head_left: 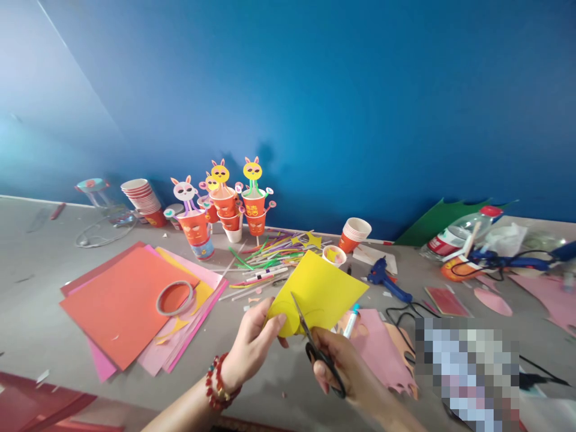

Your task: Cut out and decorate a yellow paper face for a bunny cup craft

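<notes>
My left hand [258, 336], with red bead bracelets at the wrist, pinches the lower left edge of a yellow paper sheet [326, 288] between thumb and fingers. My right hand [335, 357] grips the black handles of a pair of scissors [303, 319]. Their blades point up and left and lie across the sheet, along the curve of a rounded piece beside my left thumb. Curved lines show faintly on the paper right of the blades. The sheet is held above the table, and my left fingers are partly hidden behind it.
Coloured paper sheets [121, 306] lie at left with a tape roll [159, 298] on them. Rabbit-faced paper cups [193, 225] stand by the wall, near loose pipe cleaners [270, 257]. A blue glue gun [389, 282], a marker [351, 321] and a plastic bottle [465, 231] are at right.
</notes>
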Available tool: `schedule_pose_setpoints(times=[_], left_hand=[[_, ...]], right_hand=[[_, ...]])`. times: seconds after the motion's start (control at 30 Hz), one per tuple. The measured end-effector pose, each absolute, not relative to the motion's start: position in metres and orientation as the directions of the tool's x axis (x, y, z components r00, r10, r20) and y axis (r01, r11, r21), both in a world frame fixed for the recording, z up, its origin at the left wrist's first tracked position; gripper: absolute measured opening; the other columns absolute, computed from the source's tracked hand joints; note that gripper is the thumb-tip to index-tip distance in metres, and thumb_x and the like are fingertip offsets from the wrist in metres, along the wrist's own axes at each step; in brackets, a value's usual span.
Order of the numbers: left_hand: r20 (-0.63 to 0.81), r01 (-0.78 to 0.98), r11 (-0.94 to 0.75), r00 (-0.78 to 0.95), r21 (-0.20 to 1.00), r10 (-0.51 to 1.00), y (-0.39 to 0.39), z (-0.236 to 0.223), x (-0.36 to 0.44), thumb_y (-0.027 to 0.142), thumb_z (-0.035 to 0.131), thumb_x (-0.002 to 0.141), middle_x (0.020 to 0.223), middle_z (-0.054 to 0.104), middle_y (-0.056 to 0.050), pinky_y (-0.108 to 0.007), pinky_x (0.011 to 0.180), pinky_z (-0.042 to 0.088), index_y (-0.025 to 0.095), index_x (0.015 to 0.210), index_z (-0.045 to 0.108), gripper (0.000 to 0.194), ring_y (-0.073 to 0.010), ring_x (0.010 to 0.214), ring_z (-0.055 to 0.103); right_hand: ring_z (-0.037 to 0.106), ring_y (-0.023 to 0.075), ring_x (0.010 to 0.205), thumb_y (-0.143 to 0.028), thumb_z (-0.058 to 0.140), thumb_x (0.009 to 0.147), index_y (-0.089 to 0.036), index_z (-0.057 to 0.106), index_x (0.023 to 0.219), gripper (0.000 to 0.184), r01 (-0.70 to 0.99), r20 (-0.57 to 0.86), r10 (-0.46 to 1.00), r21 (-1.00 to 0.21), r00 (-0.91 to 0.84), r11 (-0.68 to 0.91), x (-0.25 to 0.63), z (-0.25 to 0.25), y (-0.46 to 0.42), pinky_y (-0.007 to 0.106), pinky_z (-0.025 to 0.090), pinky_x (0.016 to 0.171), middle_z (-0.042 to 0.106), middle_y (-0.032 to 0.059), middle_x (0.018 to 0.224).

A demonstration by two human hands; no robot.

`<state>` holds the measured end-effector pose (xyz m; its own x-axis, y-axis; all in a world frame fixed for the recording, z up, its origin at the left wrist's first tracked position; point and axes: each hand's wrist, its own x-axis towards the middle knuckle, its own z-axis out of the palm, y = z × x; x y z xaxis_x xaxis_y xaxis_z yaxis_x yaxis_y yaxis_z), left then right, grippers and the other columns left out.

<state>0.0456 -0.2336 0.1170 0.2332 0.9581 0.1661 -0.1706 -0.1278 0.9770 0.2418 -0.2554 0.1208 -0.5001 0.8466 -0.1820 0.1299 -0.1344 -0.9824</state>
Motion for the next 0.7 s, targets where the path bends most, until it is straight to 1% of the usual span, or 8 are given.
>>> schedule_pose_setpoints(times=[0.13,0.27,0.47,0.6,0.7], left_hand=[[0.166,-0.166,-0.127,0.246,0.978,0.955,-0.233,0.115,0.044,0.041,0.054,0.096,0.074,0.057,-0.002,-0.020,0.056,0.052,0.014,0.083,0.061,0.030,-0.0108,0.061,0.056],[0.167,-0.165,-0.128,0.249,0.978,0.954,-0.234,0.115,0.044,0.040,0.054,0.096,0.074,0.057,-0.002,-0.020,0.056,0.052,0.014,0.082,0.061,0.030,-0.0111,0.061,0.056],[0.155,-0.165,-0.115,0.255,0.979,0.954,-0.235,0.118,0.044,0.041,0.054,0.095,0.074,0.058,-0.002,-0.021,0.056,0.052,0.014,0.084,0.061,0.029,-0.0121,0.062,0.055],[0.147,-0.170,-0.105,0.262,0.980,0.954,-0.234,0.118,0.043,0.042,0.054,0.095,0.076,0.058,-0.003,-0.022,0.056,0.053,0.015,0.085,0.061,0.029,-0.0133,0.064,0.056],[0.146,-0.146,-0.109,0.275,0.983,0.950,-0.234,0.120,0.042,0.042,0.053,0.096,0.075,0.059,-0.002,-0.021,0.057,0.052,0.015,0.085,0.060,0.030,-0.0125,0.063,0.057]], right_hand=[[0.036,0.0068,0.046,-0.083,0.059,0.072,-0.023,0.036,0.071,0.064,0.128,-0.175,0.845,-0.984,-0.505,-0.127,0.243,0.119,-0.255,0.021,0.028,0.044,0.038,-0.0083,0.058],[0.034,0.0063,0.044,-0.085,0.059,0.069,-0.024,0.033,0.069,0.066,0.127,-0.180,0.846,-0.983,-0.502,-0.134,0.243,0.116,-0.254,0.021,0.027,0.042,0.037,-0.0091,0.054],[0.033,0.0048,0.041,-0.081,0.064,0.068,-0.025,0.030,0.067,0.066,0.103,-0.218,0.849,-0.976,-0.481,-0.192,0.242,0.111,-0.254,0.020,0.025,0.040,0.036,-0.0104,0.051],[0.033,0.0042,0.039,-0.080,0.065,0.068,-0.024,0.034,0.067,0.065,0.097,-0.216,0.850,-0.976,-0.481,-0.193,0.244,0.104,-0.252,0.019,0.024,0.038,0.038,-0.0106,0.051],[0.037,0.0046,0.042,-0.075,0.070,0.069,-0.023,0.037,0.070,0.061,0.084,-0.225,0.833,-0.974,-0.505,-0.213,0.249,0.101,-0.251,0.018,0.028,0.039,0.039,-0.0106,0.054]])
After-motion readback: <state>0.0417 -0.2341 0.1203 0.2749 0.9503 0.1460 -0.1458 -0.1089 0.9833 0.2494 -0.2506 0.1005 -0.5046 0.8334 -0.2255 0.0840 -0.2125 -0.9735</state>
